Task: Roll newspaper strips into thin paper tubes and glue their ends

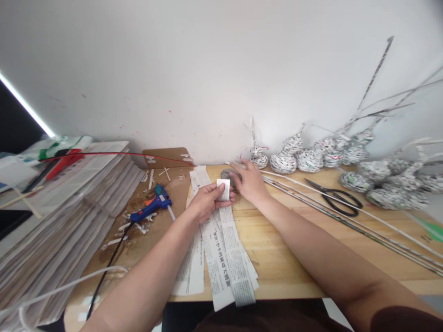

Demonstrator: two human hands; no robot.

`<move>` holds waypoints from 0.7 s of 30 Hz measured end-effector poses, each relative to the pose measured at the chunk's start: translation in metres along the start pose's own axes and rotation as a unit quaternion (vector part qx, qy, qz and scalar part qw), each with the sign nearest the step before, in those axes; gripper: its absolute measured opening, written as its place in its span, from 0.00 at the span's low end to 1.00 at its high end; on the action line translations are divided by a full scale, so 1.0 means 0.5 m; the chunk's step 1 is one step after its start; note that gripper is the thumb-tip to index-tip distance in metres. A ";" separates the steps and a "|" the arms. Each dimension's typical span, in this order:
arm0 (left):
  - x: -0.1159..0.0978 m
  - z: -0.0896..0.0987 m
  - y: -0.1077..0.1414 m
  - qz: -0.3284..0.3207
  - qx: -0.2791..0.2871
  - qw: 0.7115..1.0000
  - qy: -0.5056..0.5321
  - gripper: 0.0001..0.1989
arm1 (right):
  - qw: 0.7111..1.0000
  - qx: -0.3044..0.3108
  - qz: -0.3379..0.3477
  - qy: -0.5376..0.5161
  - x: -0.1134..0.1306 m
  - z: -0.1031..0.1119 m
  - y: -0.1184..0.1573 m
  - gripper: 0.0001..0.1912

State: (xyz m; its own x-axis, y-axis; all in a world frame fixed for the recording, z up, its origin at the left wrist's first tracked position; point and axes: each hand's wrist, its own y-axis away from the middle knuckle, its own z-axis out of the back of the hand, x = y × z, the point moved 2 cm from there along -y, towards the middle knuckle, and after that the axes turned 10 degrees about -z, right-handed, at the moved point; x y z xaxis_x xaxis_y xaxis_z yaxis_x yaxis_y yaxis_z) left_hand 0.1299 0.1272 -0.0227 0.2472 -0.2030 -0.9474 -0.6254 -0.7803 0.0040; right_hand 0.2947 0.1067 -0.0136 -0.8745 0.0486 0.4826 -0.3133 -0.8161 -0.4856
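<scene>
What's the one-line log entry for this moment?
left hand: holds newspaper strip | right hand: at grey round object, grip unclear | glue gun: lying left | scissors: lying right

on my feed i see the left hand point(209, 200) pinching a newspaper piece point(223, 188) above loose strips point(221, 263), the right hand point(252, 183) partly hiding a grey round object point(227, 174). scissors point(327, 192) lie right on the bench point(277, 258), a blue glue gun point(154, 206) left, woven shapes point(309, 160) by the wall point(207, 78).

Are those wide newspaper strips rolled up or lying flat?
Lying flat: the newspaper strips overlap on the wooden table, with their wide printed faces showing.
</scene>
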 end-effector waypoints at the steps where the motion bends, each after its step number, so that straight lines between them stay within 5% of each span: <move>1: -0.001 0.001 0.000 -0.004 -0.009 1.000 0.000 0.12 | 1.000 -0.003 -0.003 -0.021 0.004 0.010 -0.005 0.21; 4: -0.006 0.002 -0.001 -0.012 -0.023 1.000 0.010 0.13 | 0.978 0.113 -0.067 -0.160 0.010 0.024 -0.019 0.24; 7: -0.010 0.000 -0.001 -0.013 -0.028 0.999 0.025 0.13 | 0.882 0.274 -0.160 -0.350 0.010 0.020 -0.021 0.25; 9: -0.013 -0.002 0.000 -0.012 -0.027 0.999 0.030 0.13 | 0.821 0.334 -0.171 -0.430 0.011 0.020 -0.018 0.23; 11: -0.015 -0.003 0.001 -0.012 -0.025 0.999 0.030 0.13 | 0.790 0.376 -0.151 -0.461 0.014 0.023 -0.013 0.21; 15: -0.012 0.001 0.000 -0.025 -0.023 0.999 0.013 0.15 | 0.777 0.418 -0.128 -0.453 0.021 0.025 -0.007 0.20; 21: -0.012 0.002 0.000 -0.046 -0.041 0.998 -0.030 0.17 | 0.792 0.382 -0.121 -0.460 0.025 0.017 -0.007 0.17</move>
State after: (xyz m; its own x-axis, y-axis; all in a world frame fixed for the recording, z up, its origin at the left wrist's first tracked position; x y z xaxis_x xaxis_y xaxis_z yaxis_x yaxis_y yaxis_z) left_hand 0.1275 0.1290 -0.0175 0.2535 -0.0942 -0.9627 -0.5391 -0.8401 -0.0597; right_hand 0.2882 0.1053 0.0006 -0.0717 0.1041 0.9920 0.1930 -0.9743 0.1162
